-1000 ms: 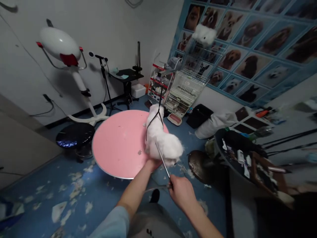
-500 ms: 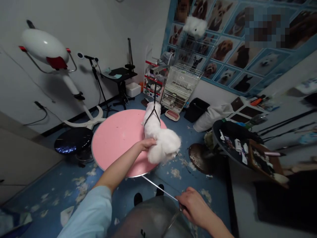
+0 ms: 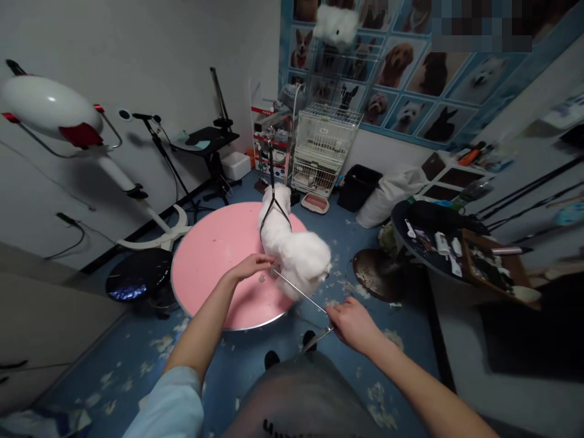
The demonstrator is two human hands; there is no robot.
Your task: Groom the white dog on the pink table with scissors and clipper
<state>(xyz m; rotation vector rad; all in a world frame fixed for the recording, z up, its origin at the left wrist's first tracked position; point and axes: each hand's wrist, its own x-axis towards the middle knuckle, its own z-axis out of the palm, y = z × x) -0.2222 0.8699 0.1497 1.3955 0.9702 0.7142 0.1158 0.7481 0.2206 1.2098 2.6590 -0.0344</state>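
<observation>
A fluffy white dog (image 3: pixel 296 255) stands at the right side of a round pink table (image 3: pixel 205 261), with a black harness strap (image 3: pixel 272 170) running up from its body. My left hand (image 3: pixel 253 266) is open, its fingers stretched toward the dog's side and the fingertips at or touching the coat. My right hand (image 3: pixel 353 323) is closed around a long thin metal tool (image 3: pixel 301 292), apparently a comb seen edge-on, whose far end reaches the dog's fur. A second metal piece (image 3: pixel 318 338), like scissor blades, sticks out below that hand.
A black stool (image 3: pixel 137 274) and a white stand dryer (image 3: pixel 55 106) are on the left. To the right, a dark round side table (image 3: pixel 410 237) carries bottles and tools beside a wooden tray (image 3: pixel 495 271). Hair clumps (image 3: pixel 383 407) litter the floor. Wire cages (image 3: pixel 326 143) stand behind.
My left hand has let go of the dog's fur and drawn back slightly left. The right hand has risen, bringing the thin tool's tip from the table edge up to the dog.
</observation>
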